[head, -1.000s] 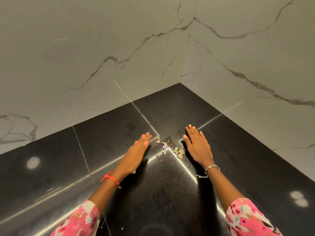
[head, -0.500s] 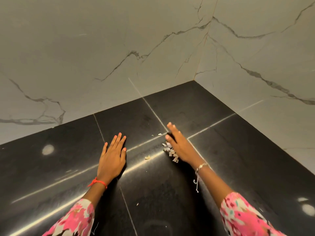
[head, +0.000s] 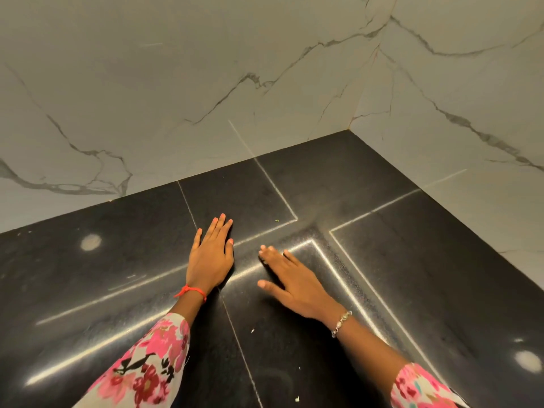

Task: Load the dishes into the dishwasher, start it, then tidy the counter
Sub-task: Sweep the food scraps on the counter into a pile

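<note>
Both hands lie on the dark tabletop (head: 412, 260) near its far right corner, where the two marbled walls (head: 176, 83) meet. What the tidying step turns on is the litter, and little of it shows: a pale crumb (head: 252, 330) lies on the tabletop nearer the person than either hand, between the two forearms; another crumb (head: 297, 399) sits closer still to the near edge; a tiny green fleck (head: 277, 220) lies beyond the hands, toward the corner. Whether more bits are gathered under the right palm cannot be told.

The left hand (head: 210, 257) rests flat, palm down, fingers together and pointing toward the far wall, holding nothing. The right hand (head: 294, 282) is spread wide, palm down, fingers angled to the left toward the left hand, thumb stretched toward the near edge; nothing visible is held. It is blurred at the fingertips (head: 265, 250). The two hands are just apart. The right is nearer the stray crumb between the forearms, so a pull toward the near edge would likely suit it.
</note>
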A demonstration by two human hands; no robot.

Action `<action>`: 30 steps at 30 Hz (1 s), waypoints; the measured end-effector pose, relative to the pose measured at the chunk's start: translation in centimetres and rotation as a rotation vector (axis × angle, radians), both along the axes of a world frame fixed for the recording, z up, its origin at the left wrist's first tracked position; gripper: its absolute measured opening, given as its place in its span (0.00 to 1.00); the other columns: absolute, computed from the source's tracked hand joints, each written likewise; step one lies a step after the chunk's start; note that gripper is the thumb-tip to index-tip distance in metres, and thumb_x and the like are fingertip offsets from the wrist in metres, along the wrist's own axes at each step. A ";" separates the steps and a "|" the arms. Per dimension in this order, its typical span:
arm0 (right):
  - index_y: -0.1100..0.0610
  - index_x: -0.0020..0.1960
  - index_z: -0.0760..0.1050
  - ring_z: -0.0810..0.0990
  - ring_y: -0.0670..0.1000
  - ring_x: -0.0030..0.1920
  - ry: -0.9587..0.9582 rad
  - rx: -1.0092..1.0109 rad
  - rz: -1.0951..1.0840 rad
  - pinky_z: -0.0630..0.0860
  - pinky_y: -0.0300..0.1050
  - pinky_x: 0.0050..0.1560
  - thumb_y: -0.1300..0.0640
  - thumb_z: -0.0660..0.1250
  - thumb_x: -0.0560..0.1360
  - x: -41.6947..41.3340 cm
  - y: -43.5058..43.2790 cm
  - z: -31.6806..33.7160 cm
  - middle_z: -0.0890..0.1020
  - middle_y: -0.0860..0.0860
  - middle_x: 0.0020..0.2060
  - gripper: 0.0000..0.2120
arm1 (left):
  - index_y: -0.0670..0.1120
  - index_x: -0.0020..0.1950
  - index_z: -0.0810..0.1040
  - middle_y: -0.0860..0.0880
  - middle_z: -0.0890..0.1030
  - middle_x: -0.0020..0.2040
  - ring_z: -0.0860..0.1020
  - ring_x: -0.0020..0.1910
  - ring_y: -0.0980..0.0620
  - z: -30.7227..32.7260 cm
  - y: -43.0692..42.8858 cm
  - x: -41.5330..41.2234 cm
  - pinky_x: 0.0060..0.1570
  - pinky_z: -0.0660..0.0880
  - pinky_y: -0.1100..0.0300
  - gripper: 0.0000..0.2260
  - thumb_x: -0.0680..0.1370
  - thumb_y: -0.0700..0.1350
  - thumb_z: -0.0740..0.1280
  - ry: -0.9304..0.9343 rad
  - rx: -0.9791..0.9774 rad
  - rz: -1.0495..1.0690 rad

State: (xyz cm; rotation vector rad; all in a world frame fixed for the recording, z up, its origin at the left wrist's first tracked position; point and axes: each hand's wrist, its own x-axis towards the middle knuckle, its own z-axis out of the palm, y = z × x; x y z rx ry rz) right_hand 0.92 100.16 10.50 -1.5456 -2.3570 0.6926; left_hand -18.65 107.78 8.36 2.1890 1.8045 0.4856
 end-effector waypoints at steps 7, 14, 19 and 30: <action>0.53 0.77 0.49 0.46 0.44 0.75 0.169 -0.082 -0.186 0.47 0.46 0.75 0.44 0.53 0.80 2.0 8.4 1.3 0.50 0.46 0.76 0.29 | 0.51 0.76 0.56 0.54 0.53 0.77 0.49 0.76 0.58 0.0 0.1 0.0 0.74 0.43 0.53 0.22 0.82 0.47 0.53 -0.011 -0.001 -0.002; 0.56 0.77 0.46 0.43 0.47 0.76 -0.199 0.004 -0.104 0.40 0.48 0.75 0.39 0.49 0.79 1.6 12.3 -1.1 0.47 0.50 0.77 0.33 | 0.51 0.76 0.57 0.54 0.54 0.77 0.50 0.76 0.57 -0.1 0.1 0.0 0.75 0.43 0.53 0.22 0.81 0.47 0.53 -0.016 0.005 0.006; 0.54 0.77 0.47 0.44 0.43 0.75 -0.167 0.046 0.156 0.41 0.45 0.76 0.35 0.42 0.76 -0.1 5.9 -1.0 0.48 0.48 0.76 0.35 | 0.50 0.76 0.57 0.54 0.54 0.77 0.50 0.76 0.57 0.1 0.0 0.2 0.74 0.43 0.53 0.22 0.81 0.47 0.54 -0.019 0.004 0.012; 0.51 0.75 0.56 0.45 0.38 0.74 0.154 -0.240 -0.114 0.44 0.44 0.77 0.47 0.49 0.82 3.8 -2.6 1.1 0.50 0.40 0.74 0.23 | 0.49 0.75 0.59 0.52 0.56 0.77 0.51 0.76 0.55 0.0 0.0 0.1 0.75 0.45 0.50 0.22 0.81 0.46 0.54 -0.049 0.012 -0.010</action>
